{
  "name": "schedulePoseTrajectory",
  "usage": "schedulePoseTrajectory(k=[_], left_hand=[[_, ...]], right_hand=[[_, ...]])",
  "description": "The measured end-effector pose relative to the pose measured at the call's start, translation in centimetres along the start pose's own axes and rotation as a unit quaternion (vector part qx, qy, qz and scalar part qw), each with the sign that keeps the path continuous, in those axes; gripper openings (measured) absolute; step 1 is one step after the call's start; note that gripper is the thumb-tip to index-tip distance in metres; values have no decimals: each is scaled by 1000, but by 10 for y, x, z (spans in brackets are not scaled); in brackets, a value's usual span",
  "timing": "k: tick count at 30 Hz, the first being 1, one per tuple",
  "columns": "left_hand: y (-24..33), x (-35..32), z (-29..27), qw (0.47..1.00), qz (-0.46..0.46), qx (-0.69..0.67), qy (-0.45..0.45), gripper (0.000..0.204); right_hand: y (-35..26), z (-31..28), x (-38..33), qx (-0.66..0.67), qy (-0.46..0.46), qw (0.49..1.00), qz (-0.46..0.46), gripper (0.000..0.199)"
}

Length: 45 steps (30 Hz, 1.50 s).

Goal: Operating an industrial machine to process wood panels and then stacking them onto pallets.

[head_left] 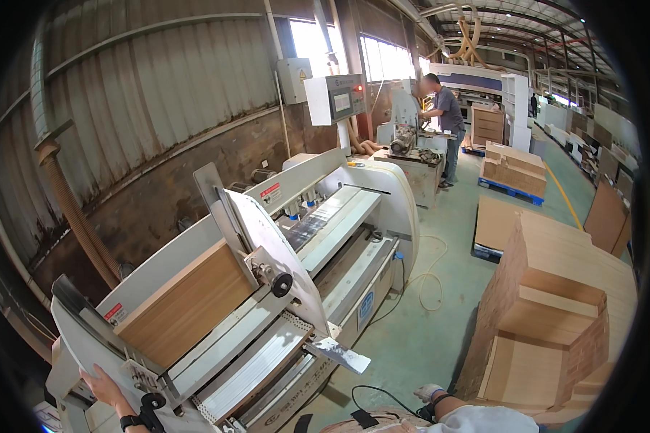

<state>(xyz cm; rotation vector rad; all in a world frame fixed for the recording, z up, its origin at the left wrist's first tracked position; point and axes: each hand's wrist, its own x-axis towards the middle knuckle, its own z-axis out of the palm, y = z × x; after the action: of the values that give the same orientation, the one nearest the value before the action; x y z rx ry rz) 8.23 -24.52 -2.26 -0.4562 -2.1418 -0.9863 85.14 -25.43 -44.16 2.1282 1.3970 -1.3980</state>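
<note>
At the near section of the white machine (318, 289): one wooden board (188, 307), set on edge between the left end panel (87, 350) and the middle panel (285, 249).
Board, bearing from hand: beyond and to the right of the left hand (103, 386), with the left end panel between; no contact seen.
Board, long axis: along the machine's length, rising from lower left to upper right in the view; face turned toward the wearer, seemingly leaning back.
Nearer hand: the left, just beside the board's left end; the right hand (427, 392) well apart, low over the floor side.
Board, appearance: flat, rectangular, warm light brown, grain following the length; upper edge straight, face plain.
Left hand, state: bare, fingers extended and loosely spread against the end panel, grasping nothing visible; dark watch (132, 421) at the wrist.
Right hand, state: pale covering, apparently a glove; too small and partly turned away, so cannot tell whether it is wide or closed.
Fittings: black knob (282, 284) on the middle panel; white ribbed strip (256, 364) in front of the board.
Right side: stacked wooden panels (577, 252), pale brown.
</note>
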Motion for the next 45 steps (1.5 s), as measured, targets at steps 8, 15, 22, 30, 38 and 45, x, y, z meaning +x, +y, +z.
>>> schedulePoseTrajectory(k=[8,15,22,30,38,45], left_hand=[[-4,1,3,1000,2,19,2,50],[1,0,0,1000,9,23,11,50],[-2,0,0,999,17,28,18,50],[1,0,0,999,10,29,11,50],[-2,0,-1,1000,8,24,10,50],[-2,0,3,999,24,18,23,50]], right_hand=[[-1,0,-1,12,12,1000,-6,43],[4,6,12,-15,13,1000,-18,42],[-8,-3,-9,-69,15,994,-85,43],[-3,0,-1,-25,22,999,-19,44],[5,5,5,-11,25,1000,-15,43],[3,4,-1,-10,24,999,-21,43]])
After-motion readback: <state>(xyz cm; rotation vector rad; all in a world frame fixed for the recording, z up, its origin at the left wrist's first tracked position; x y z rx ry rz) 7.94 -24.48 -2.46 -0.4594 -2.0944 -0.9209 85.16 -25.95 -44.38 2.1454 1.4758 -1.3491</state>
